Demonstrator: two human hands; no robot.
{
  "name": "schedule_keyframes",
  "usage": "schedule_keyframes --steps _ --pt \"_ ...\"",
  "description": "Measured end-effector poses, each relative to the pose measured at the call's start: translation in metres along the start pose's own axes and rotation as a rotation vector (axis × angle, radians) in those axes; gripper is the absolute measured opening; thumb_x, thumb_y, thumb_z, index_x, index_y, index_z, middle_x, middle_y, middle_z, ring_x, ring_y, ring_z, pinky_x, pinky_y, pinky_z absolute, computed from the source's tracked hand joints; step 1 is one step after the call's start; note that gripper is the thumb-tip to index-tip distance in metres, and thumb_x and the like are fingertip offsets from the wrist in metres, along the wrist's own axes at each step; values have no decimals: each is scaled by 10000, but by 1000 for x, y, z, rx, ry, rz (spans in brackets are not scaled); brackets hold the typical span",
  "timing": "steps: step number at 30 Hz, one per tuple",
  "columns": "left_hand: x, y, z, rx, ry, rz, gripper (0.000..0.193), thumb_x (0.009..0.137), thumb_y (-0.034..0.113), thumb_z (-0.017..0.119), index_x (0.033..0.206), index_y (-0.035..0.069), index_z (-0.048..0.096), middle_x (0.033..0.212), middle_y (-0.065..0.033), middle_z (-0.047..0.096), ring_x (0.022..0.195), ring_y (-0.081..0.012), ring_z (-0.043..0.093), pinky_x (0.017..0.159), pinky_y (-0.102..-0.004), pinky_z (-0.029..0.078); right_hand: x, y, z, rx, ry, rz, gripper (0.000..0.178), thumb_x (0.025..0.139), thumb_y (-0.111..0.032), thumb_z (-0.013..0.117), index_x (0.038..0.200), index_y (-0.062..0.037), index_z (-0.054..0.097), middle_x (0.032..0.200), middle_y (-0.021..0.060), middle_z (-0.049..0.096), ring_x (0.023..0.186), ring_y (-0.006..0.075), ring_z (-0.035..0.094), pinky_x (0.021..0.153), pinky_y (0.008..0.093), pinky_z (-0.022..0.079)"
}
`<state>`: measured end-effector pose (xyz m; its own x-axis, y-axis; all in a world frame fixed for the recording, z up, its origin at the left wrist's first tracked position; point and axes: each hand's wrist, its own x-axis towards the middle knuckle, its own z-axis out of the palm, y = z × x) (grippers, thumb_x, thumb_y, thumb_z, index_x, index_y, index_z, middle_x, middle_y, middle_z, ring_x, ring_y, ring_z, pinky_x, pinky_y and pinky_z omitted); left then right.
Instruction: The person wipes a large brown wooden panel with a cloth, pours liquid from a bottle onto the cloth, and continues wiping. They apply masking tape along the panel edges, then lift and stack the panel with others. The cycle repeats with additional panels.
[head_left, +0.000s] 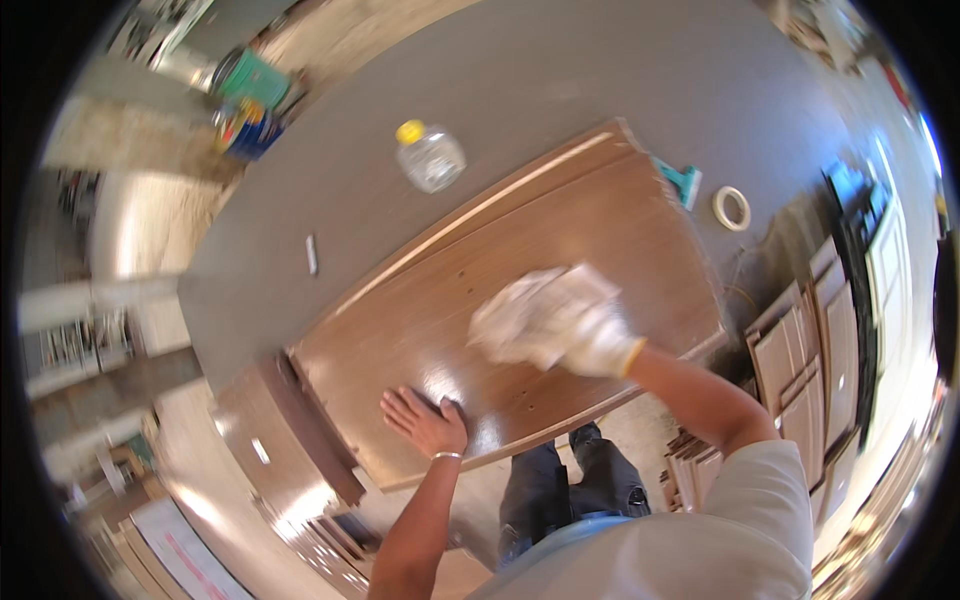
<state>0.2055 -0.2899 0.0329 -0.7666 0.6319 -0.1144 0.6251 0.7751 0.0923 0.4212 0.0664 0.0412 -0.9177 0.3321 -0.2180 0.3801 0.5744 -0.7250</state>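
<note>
A brown wooden panel [400,335] lies at a slant on the grey table, with raised strips along its far edge. My left hand [427,426], bare and with a bracelet at the wrist, rests flat on its near left part, fingers spread. On the panel's middle, my right hand [602,345], in a white glove, is closed on a crumpled whitish cloth [530,315]; both are smeared by motion. The fingers inside the glove are partly hidden by the cloth.
Beyond the panel stands a clear bottle [432,160] with a yellow cap. Off its right end lie a teal hand tool [682,183] and a tape roll [732,209]. A small white stick [312,254] is at left. Wooden panels [800,360] stand at right.
</note>
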Motion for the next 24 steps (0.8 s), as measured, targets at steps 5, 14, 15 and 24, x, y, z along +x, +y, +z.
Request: schedule_keyframes --steps 5,14,15,24 --pt "-2 2 -4 -28 14 10 898 926 395 606 1607 -96 286 1713 -346 154 1600 -523 81 1291 -631 15 47 -38 4 -270 661 567 411 978 -271 598 1356 -120 658 1391 84 653 1357 271 542 1136 465 416" --pt "2 -1 -16 -208 -124 -53 960 906 413 652 1568 -168 272 1708 -355 148 1606 -526 27 1279 -676 -2 62 -134 57 -550 677 -11 232 969 -146 577 1162 -92 694 1114 101 700 1032 278 646 903 422 527" --pt "2 -1 -13 -232 -99 -49 960 908 420 651 1568 -166 275 1706 -356 150 1605 -528 33 1279 -678 4 47 -91 37 -620 857 89 220 1015 -148 545 1178 -73 672 1083 75 683 960 240 641 839 372 538" --pt "-1 -5 -19 -338 -135 -71 897 952 504 580 1597 -76 351 1730 -274 207 1627 -438 115 1296 -648 70 103 -110 121 -460 753 -61 520 1008 -200 613 1511 -79 560 1516 154 599 1339 396 590 1178 491 415"
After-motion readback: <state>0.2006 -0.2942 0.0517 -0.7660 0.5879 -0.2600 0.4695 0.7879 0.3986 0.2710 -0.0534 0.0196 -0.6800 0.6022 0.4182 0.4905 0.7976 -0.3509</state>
